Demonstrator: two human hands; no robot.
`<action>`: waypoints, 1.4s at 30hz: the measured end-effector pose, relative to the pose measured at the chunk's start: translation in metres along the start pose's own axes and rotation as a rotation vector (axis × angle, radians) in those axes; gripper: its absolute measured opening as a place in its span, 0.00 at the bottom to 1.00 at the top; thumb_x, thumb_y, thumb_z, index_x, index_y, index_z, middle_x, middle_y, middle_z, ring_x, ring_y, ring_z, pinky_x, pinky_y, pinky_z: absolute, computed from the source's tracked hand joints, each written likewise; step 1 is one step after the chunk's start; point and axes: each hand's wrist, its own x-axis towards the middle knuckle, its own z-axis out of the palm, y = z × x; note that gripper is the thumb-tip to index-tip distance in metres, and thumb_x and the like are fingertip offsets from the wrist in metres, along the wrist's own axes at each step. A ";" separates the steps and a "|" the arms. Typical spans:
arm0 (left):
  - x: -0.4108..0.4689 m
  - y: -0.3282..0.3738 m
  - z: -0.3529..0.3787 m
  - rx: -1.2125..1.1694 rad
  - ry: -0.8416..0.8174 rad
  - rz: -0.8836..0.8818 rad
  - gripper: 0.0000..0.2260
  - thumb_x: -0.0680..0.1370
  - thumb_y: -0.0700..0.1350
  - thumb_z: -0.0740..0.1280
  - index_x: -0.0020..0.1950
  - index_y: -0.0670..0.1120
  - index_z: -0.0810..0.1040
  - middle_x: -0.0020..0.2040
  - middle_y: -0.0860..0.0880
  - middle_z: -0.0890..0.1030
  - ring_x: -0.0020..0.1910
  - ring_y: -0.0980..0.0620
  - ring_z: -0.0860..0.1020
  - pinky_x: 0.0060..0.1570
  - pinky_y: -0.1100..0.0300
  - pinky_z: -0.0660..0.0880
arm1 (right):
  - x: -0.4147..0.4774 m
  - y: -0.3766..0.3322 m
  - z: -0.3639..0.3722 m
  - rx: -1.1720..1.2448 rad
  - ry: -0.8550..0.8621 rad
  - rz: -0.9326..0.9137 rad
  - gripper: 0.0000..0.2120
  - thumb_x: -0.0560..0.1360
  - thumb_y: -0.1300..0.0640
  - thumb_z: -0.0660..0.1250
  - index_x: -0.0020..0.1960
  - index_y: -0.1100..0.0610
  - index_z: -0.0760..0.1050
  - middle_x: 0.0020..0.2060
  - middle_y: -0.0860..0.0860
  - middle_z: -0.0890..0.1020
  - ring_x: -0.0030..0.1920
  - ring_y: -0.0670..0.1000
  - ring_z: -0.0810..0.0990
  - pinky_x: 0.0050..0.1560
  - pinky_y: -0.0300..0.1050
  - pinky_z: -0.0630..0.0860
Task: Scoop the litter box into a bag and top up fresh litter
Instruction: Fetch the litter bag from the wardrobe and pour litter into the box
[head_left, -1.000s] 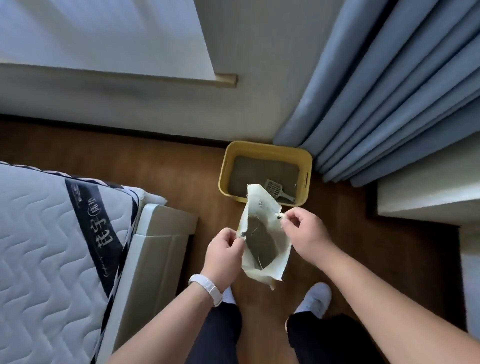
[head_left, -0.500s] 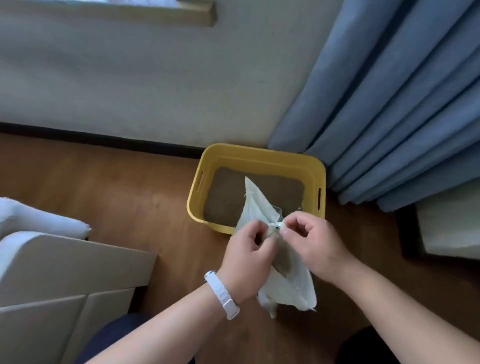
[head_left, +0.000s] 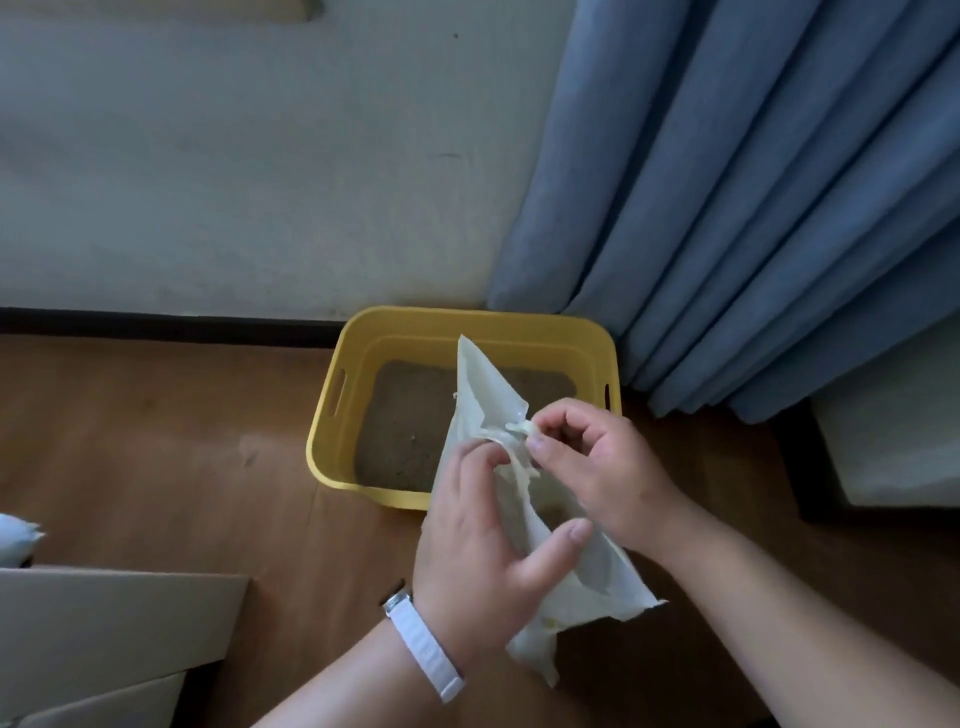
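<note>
**Here, a limp bag (head_left: 485, 387) held by its neck over the litter box (head_left: 326, 415)**

Well left of the yellow litter box sits a cardboard box (head_left: 104, 623), with bare wood floor (head_left: 182, 441) between them. The left hand (head_left: 478, 540) is curled round the pale bag over the litter box's near right edge, thumb pressed across its side. The bag looks thin, limp and light, with a little dark litter sagging low inside. It will likely fold or tear rather than keep its shape, so the gathered neck is the place to hold, with support underneath. The right hand (head_left: 602, 462) pinches that twisted neck above the near rim. Right of the litter box, blue curtain (head_left: 753, 208) folds hang just beside its far corner, and a pale block (head_left: 893, 441) stands beyond. The freer room lies to the left.
</note>
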 end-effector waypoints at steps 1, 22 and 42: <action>0.002 -0.001 0.005 0.034 0.020 0.014 0.32 0.71 0.72 0.61 0.60 0.46 0.69 0.56 0.55 0.69 0.54 0.55 0.72 0.52 0.59 0.75 | 0.002 0.000 0.000 -0.001 -0.001 0.000 0.04 0.77 0.58 0.67 0.43 0.55 0.78 0.35 0.52 0.78 0.37 0.49 0.75 0.42 0.52 0.76; 0.035 -0.037 0.001 0.383 0.110 0.327 0.08 0.76 0.48 0.68 0.43 0.45 0.72 0.37 0.48 0.75 0.36 0.46 0.74 0.35 0.55 0.73 | 0.002 -0.007 -0.010 -0.291 -0.316 -0.063 0.21 0.73 0.67 0.67 0.62 0.49 0.79 0.55 0.41 0.78 0.61 0.43 0.75 0.62 0.40 0.72; 0.042 -0.046 -0.015 0.338 0.202 0.203 0.12 0.75 0.40 0.67 0.58 0.44 0.70 0.43 0.45 0.78 0.41 0.51 0.74 0.39 0.61 0.72 | 0.004 0.031 0.007 -0.589 -0.308 0.498 0.19 0.74 0.34 0.63 0.55 0.46 0.78 0.48 0.44 0.82 0.45 0.47 0.82 0.49 0.49 0.81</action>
